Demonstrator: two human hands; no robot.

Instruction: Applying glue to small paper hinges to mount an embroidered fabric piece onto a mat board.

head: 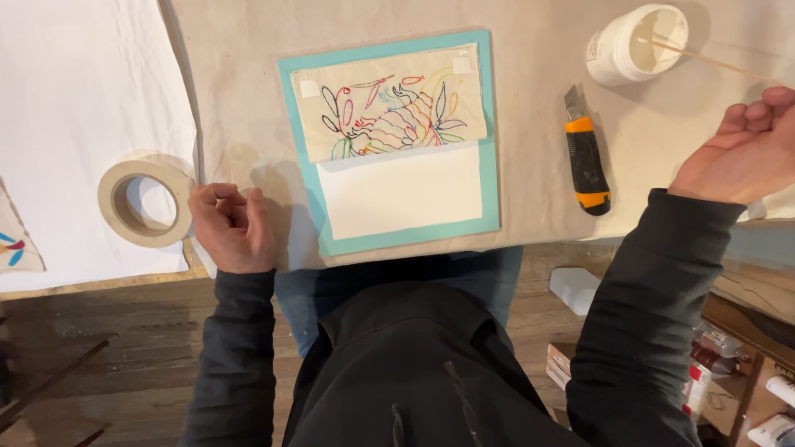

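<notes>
A turquoise board (492,132) lies on the cloth-covered table in front of me, with a white sheet (402,192) on its lower half and a piece of cream fabric with colourful stitched line work (389,112) taped over its upper half. My left hand (230,228) rests curled near the table's front edge, left of the board and beside a roll of masking tape (145,201), holding nothing. At the right edge, my right hand (745,153) is raised and pinches a thin wooden stick (704,60) whose tip reaches into an open white jar (636,43).
An orange and black utility knife (586,153) lies between the board and my right hand. A white cloth (83,124) covers the table's left part, with a painted scrap (15,244) at its edge. Boxes and bottles (729,372) stand on the floor at the right.
</notes>
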